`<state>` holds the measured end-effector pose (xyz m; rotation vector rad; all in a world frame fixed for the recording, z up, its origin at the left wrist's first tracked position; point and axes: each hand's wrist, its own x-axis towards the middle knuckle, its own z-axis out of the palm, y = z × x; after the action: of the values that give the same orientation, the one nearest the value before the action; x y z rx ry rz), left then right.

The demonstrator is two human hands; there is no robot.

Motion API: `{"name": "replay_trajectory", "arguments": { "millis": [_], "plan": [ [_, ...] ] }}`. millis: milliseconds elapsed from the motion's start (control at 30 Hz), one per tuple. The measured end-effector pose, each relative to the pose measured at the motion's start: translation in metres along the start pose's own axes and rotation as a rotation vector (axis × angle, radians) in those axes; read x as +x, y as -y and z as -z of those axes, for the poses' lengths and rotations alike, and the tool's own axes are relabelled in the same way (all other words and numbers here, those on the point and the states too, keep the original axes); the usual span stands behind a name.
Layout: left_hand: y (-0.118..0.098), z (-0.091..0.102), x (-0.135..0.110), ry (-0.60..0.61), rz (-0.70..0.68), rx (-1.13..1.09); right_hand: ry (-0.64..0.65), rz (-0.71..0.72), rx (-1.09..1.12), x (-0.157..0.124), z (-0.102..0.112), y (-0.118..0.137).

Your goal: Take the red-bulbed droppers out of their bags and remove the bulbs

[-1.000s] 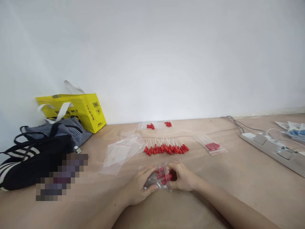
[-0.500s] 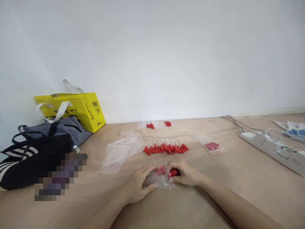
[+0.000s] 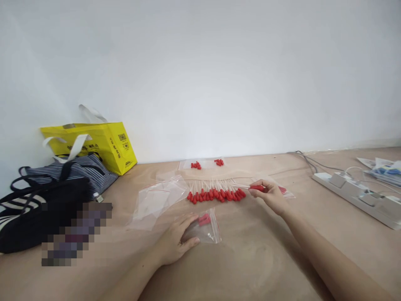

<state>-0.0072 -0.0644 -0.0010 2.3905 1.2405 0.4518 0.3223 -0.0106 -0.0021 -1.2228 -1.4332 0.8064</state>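
Note:
My left hand (image 3: 178, 239) rests on the table, thumb and fingers curled round the left end of a clear zip bag (image 3: 210, 235). Red heads (image 3: 204, 219) show inside that bag. Farther right, my right hand (image 3: 270, 193) pinches the red head of a thin pale stick (image 3: 256, 188); the stick points left, over the end of the row. Behind the bag lies a row of red-headed sticks (image 3: 216, 195), heads toward me. Partly hidden behind my right hand is another zip bag with red heads (image 3: 282, 190).
Flat clear bags (image 3: 156, 200) lie left of the row. By the wall is a bag with two red clusters (image 3: 196, 165). A yellow bag (image 3: 120, 146), striped bag (image 3: 100, 171) and black bag (image 3: 62, 209) stand left. A power strip (image 3: 357, 196) with cables lies right.
My right hand has left the bag's opening and moved right and away from me, now with a red-headed stick at the row's right end. My left hand stays at the bag.

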Motion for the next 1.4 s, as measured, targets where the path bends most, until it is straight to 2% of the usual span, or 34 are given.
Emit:
{"name": "replay_trajectory", "arguments": {
  "millis": [67,133,267,400,567,800,967,1033,1067,1133,1200,1267,1400],
  "plan": [
    [0.0,0.0,0.0,0.005,0.006,0.004,-0.208,0.053,-0.092,0.005,-0.01,-0.006],
    [0.0,-0.001,0.001,0.011,0.011,0.009,-0.302,0.149,-0.246,0.01,-0.023,-0.011],
    [0.0,-0.001,0.001,0.014,0.013,0.024,-0.261,0.277,-0.488,0.017,-0.046,-0.016],
    [-0.001,0.0,0.0,0.022,0.025,0.04,-0.217,0.31,-0.561,0.022,-0.057,-0.016],
    [-0.005,0.002,0.001,0.06,0.045,0.037,-0.207,0.301,-0.563,0.02,-0.061,-0.017],
    [-0.004,0.001,0.002,0.04,0.024,0.038,-0.189,0.279,-0.49,0.014,-0.06,-0.014],
    [-0.005,0.001,0.001,0.029,0.024,0.047,-0.292,0.362,-0.394,0.0,-0.054,-0.006],
    [-0.005,0.0,0.001,0.016,0.019,0.046,-0.233,0.421,-0.356,-0.014,-0.055,0.0],
    [-0.005,-0.001,0.001,0.009,0.018,0.049,-0.146,0.449,-0.339,-0.022,-0.058,0.003],
    [-0.006,-0.003,0.002,0.004,0.008,0.059,0.12,0.496,-0.349,-0.038,-0.066,0.009],
    [-0.007,-0.006,0.003,0.013,-0.009,0.07,0.291,0.514,-0.383,-0.049,-0.078,0.014],
    [-0.008,-0.007,0.005,0.026,-0.026,0.075,0.356,0.485,-0.404,-0.053,-0.088,0.016],
    [-0.01,-0.005,0.006,0.048,-0.044,0.076,0.366,0.384,-0.434,-0.049,-0.102,0.016]
  ]
}}
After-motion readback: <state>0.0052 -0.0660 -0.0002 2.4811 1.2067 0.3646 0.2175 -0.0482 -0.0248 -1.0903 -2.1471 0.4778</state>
